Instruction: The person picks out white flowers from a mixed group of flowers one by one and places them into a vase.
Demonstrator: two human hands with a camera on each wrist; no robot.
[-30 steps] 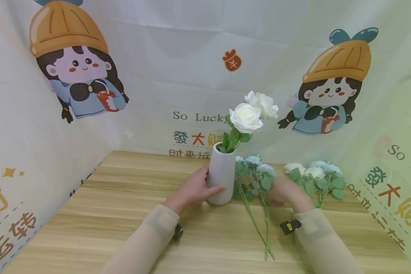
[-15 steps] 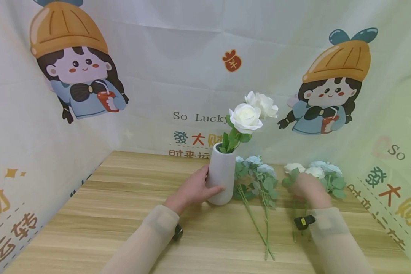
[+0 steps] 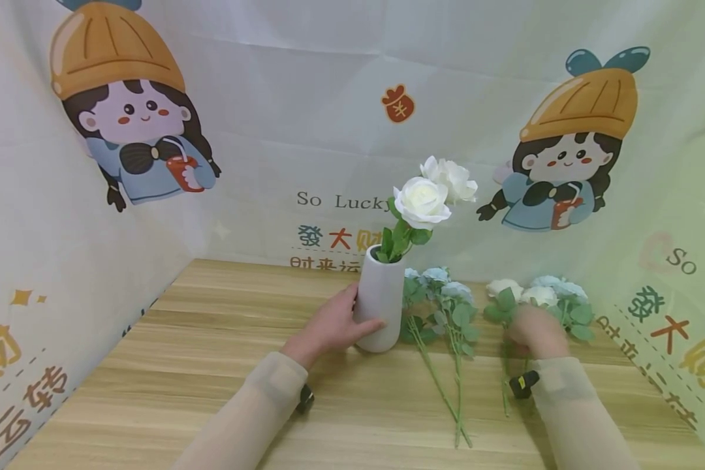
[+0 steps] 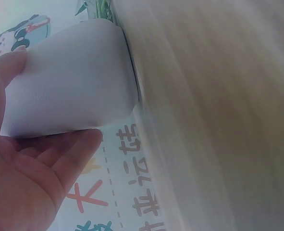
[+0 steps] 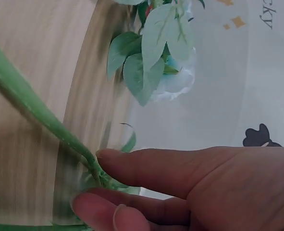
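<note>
A tall white vase point(image 3: 379, 303) stands upright on the table, holding white roses point(image 3: 423, 202) with green leaves. My left hand point(image 3: 335, 323) grips its side, the thumb across the front; in the left wrist view, fingers and thumb lie on opposite sides of the vase point(image 4: 74, 82). Over at the right, my right hand point(image 3: 537, 329) is among the lying white flowers point(image 3: 504, 288). Its thumb and forefinger are spread either side of a green stem point(image 5: 60, 130), the thumb tip right at it and a gap showing between the fingertips.
Light blue flowers point(image 3: 457, 292) with long crossed stems lie just right of the vase. More blue blooms point(image 3: 564, 288) lie beyond the right hand. A printed cloth backdrop point(image 3: 305, 130) rises behind the wooden table point(image 3: 211, 339).
My right hand has moved right, from beside the blue flowers to the white ones, and then slightly down. The left hand stays on the vase, which has not moved.
</note>
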